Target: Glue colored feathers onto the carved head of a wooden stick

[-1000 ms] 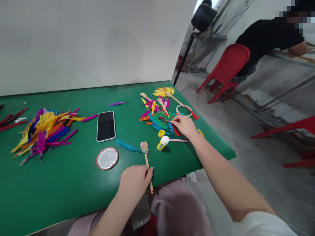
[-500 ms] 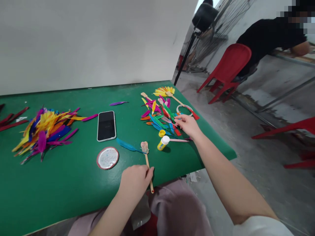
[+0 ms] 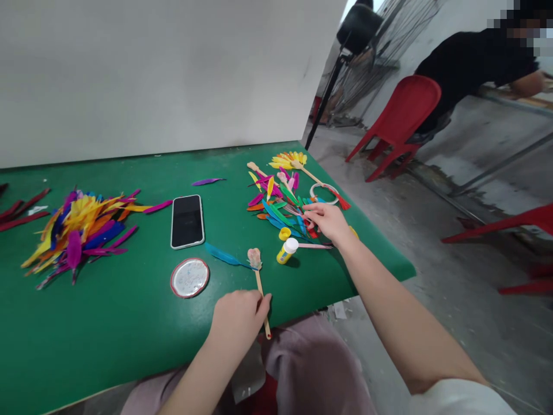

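Observation:
My left hand [image 3: 239,314] is closed around the handle of a flat wooden stick [image 3: 259,282] with a wider, shaped head, resting on the green table. One blue feather [image 3: 224,255] lies with its quill end on that head and its tip pointing left. Over at the right, my right hand [image 3: 330,222] reaches into a loose pile of coloured feathers [image 3: 276,214], thumb and fingers pinched together. What sits between those fingertips is too small to make out. Just in front of the pile stand a white-capped glue bottle [image 3: 286,252] and a small yellow cap [image 3: 284,233].
A phone [image 3: 187,221] and a round red-rimmed lid [image 3: 189,278] lie left of the stick. Farther left is a larger feather heap [image 3: 86,230]. At the back right rests a yellow feather fan [image 3: 288,160]. A person sits on a red chair [image 3: 400,112] beyond the table.
My right hand has shifted slightly left within the feather pile, and the feathers by its fingertips have moved a little. My left hand and the stick stay nearly still.

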A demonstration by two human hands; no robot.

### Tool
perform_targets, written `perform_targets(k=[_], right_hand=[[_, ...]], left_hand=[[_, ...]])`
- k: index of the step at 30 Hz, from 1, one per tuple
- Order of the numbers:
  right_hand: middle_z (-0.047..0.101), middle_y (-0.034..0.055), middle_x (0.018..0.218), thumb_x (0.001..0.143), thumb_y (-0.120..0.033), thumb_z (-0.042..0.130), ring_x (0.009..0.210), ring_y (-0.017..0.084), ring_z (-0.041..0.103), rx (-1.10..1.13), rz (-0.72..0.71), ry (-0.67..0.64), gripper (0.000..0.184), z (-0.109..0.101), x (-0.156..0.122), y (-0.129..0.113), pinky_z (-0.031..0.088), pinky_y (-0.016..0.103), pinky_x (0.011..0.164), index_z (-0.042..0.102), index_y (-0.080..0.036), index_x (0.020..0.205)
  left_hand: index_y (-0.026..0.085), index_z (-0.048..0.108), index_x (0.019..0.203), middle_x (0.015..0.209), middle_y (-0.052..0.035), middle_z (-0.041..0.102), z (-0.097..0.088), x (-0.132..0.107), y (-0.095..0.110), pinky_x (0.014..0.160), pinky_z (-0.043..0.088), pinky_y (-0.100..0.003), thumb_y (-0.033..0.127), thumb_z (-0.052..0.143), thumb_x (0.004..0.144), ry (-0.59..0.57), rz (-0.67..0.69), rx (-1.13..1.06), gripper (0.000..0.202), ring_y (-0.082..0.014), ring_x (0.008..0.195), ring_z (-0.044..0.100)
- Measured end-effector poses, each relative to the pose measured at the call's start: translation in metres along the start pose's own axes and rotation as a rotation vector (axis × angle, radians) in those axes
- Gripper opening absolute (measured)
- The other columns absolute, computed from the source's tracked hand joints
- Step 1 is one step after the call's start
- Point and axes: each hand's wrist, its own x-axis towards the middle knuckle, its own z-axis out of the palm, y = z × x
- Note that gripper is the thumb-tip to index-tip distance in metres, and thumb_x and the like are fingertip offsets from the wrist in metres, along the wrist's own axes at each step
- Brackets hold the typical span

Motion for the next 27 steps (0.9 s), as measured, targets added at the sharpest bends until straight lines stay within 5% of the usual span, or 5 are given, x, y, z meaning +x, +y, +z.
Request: perform_targets(k=[7,13,19,27], right_hand=[[0.067,0.0030,0.076,0.079,-0.029,0.053,0.072,0.018,0.059,-0.382,-0.057,0.086,0.015,-0.004,-0.014,-0.008,0.040,0.027,0.059,0.067,-0.022,0.080],[0.067,0.0004,0.075,0.077,-0.035,0.055,0.069,0.018,0.058,-0.568,-0.069,-0.014,0.015,0.003,-0.028,-0.013,0.032,0.026,0.050,0.067,-0.025,0.074],[0.065,0.0029,0.094,0.082,-0.029,0.047,0.082,0.018,0.059,-0.707,-0.117,-0.029,0.021,0.017,-0.034,-0.014,0.032,0.025,0.052,0.067,-0.024,0.085],[0.060,0.0053,0.096,0.085,-0.030,0.039,0.074,0.017,0.059,-0.773,-0.102,0.043,0.027,0.027,-0.037,-0.017,0.034,0.026,0.052,0.064,-0.021,0.092]], left_hand=[[0.022,0.065,0.071,0.071,-0.0051,0.069,0.000,0.000,0.000,0.053,0.036,-0.027,0.039,0.033,0.089,0.005,0.005,0.013,0.040,-0.0222,0.067,0.065],[0.021,0.065,0.070,0.071,-0.0063,0.069,0.001,0.000,0.001,0.053,0.036,-0.026,0.039,0.033,0.088,0.001,0.006,0.010,0.041,-0.0216,0.067,0.065],[0.021,0.064,0.069,0.070,-0.0057,0.069,0.001,-0.001,0.000,0.052,0.036,-0.026,0.039,0.032,0.088,-0.001,0.006,0.013,0.041,-0.0218,0.067,0.065],[0.021,0.065,0.071,0.070,-0.0058,0.068,0.000,0.000,0.000,0.053,0.037,-0.026,0.039,0.033,0.088,0.008,0.005,0.007,0.040,-0.0214,0.067,0.065]])
